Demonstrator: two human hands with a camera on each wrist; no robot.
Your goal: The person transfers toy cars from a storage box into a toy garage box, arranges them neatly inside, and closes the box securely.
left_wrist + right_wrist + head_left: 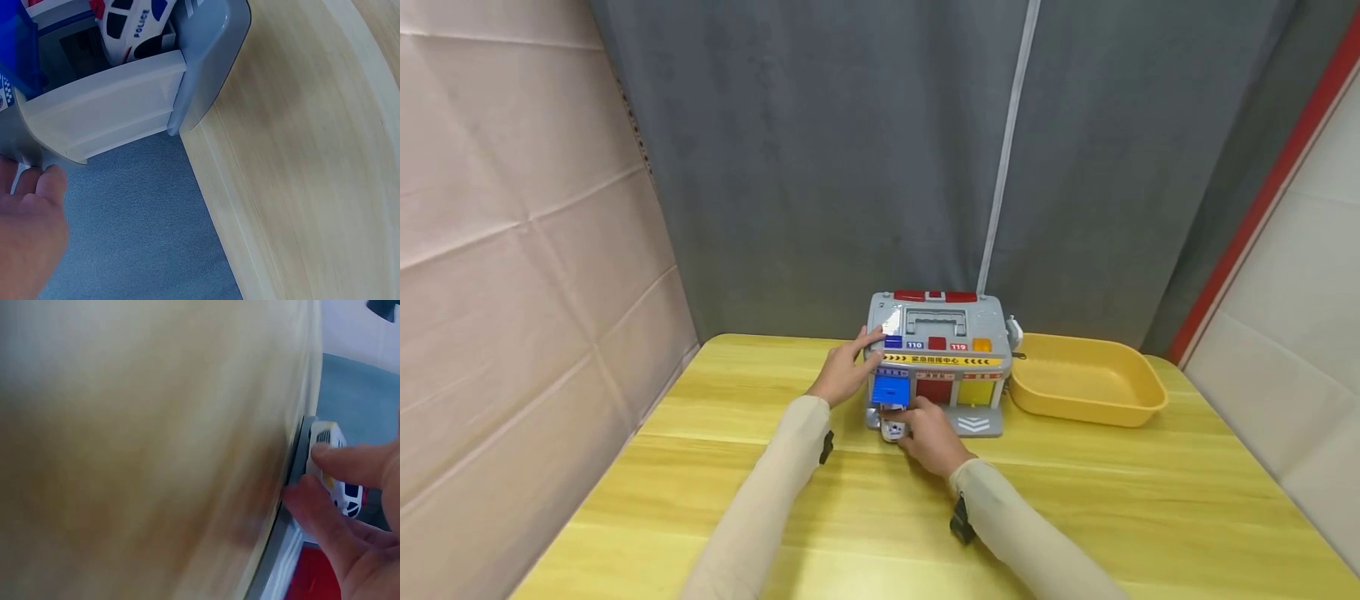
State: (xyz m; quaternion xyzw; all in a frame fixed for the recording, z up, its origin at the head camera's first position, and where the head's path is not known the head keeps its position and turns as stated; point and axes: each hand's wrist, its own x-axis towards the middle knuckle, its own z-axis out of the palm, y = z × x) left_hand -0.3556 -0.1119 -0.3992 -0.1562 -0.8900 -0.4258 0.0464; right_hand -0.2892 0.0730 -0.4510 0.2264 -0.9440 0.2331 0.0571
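Observation:
A grey toy rescue station (935, 333) with a carry handle on its roof stands on the table. Its blue garage door (891, 390) is raised. In the doorway sits a white toy police car (134, 25), nose outward on the ramp. My right hand (934, 437) pinches this car, fingers bent about its front in the right wrist view. My left hand (842, 371) rests against the station's upper left corner, fingers spread over the roof edge. The left wrist view shows its fingertips (51, 181) touching the wall.
To the right of the station lies a yellow tray (1090, 408). A red door (934, 392) and a yellow door (976, 392) fill the other bays. Behind the table (865, 533) hangs a grey curtain (820, 167).

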